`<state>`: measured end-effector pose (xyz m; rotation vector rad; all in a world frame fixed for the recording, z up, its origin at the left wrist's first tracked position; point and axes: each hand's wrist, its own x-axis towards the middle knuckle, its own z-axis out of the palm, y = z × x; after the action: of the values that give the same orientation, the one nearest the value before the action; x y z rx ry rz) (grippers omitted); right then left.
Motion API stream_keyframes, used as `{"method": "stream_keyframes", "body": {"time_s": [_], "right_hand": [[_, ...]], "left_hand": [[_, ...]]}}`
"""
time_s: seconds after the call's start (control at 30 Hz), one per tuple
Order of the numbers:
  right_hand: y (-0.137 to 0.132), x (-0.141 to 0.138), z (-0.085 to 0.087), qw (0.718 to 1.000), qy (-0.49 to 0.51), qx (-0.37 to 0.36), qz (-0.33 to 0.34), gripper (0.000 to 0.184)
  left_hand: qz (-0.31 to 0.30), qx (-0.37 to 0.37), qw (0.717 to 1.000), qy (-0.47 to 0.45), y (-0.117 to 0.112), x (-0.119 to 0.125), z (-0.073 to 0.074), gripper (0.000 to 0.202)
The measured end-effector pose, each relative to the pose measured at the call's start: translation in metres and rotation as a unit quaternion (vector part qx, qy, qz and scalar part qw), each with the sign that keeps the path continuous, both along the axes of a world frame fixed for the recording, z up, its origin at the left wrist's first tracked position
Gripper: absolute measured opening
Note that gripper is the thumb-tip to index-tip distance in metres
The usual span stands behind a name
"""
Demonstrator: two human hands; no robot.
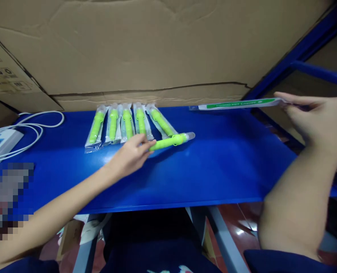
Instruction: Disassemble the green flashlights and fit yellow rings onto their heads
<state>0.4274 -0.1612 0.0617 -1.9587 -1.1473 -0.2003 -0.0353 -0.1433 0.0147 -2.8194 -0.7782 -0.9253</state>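
Note:
My left hand [134, 153] pinches one end of a lime-green tube [167, 143] above the blue table, its clear-capped end pointing right. A small ring sticks out near that cap. Out to the right, my raised right hand [317, 117] grips the end of a thin clear plastic packet [239, 103] with a green printed strip, seen nearly edge-on; its lettering is too blurred to read fully. Behind my left hand, several similar green tubes in clear bags [99, 125] lie side by side, caps toward the back. The rightmost bagged tube [161, 122] is slanted.
A cardboard wall [157, 49] stands along the back of the blue table [202, 174]. At the left lie a white cable [40, 129] and a white device [8, 138]. A blue metal frame [322, 74] rises on the right.

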Motion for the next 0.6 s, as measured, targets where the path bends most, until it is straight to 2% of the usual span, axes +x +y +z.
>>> {"method": "stream_keyframes", "body": {"time_s": [0.07, 0.13, 0.2, 0.27, 0.3, 0.37, 0.5, 0.57, 0.6], "right_hand": [[-0.015, 0.001, -0.012, 0.999, 0.011, -0.042, 0.002, 0.054], [-0.029, 0.002, -0.032, 0.99, -0.093, -0.085, 0.06, 0.059], [-0.04, 0.002, -0.057, 0.976, -0.139, -0.153, 0.076, 0.051], [-0.046, 0.001, -0.076, 0.953, -0.137, -0.246, 0.114, 0.063], [-0.047, 0.0, -0.083, 0.947, -0.129, -0.269, 0.118, 0.069], [-0.046, -0.005, -0.086, 0.944, -0.113, -0.281, 0.132, 0.078], [-0.033, -0.022, -0.072, 0.964, -0.101, -0.214, 0.124, 0.082], [-0.026, -0.037, -0.065, 0.969, -0.11, -0.162, 0.152, 0.077], [-0.024, -0.047, -0.063, 0.965, -0.114, -0.14, 0.189, 0.071]], "left_hand": [[0.016, 0.102, 0.994, 0.039, -0.017, 0.019, -0.009, 0.029], [0.03, 0.151, 0.986, 0.066, -0.028, 0.036, -0.015, 0.027], [0.026, 0.162, 0.982, 0.092, -0.031, 0.054, -0.019, 0.025], [0.025, 0.135, 0.982, 0.129, -0.029, 0.073, -0.019, 0.025], [0.03, 0.111, 0.981, 0.153, -0.026, 0.084, -0.018, 0.027], [0.053, 0.071, 0.98, 0.18, -0.019, 0.107, -0.015, 0.027], [0.074, -0.004, 0.977, 0.197, -0.008, 0.14, -0.006, 0.024], [0.072, -0.034, 0.976, 0.203, -0.002, 0.144, -0.003, 0.038], [0.074, -0.042, 0.976, 0.202, 0.001, 0.142, -0.002, 0.047]]}}
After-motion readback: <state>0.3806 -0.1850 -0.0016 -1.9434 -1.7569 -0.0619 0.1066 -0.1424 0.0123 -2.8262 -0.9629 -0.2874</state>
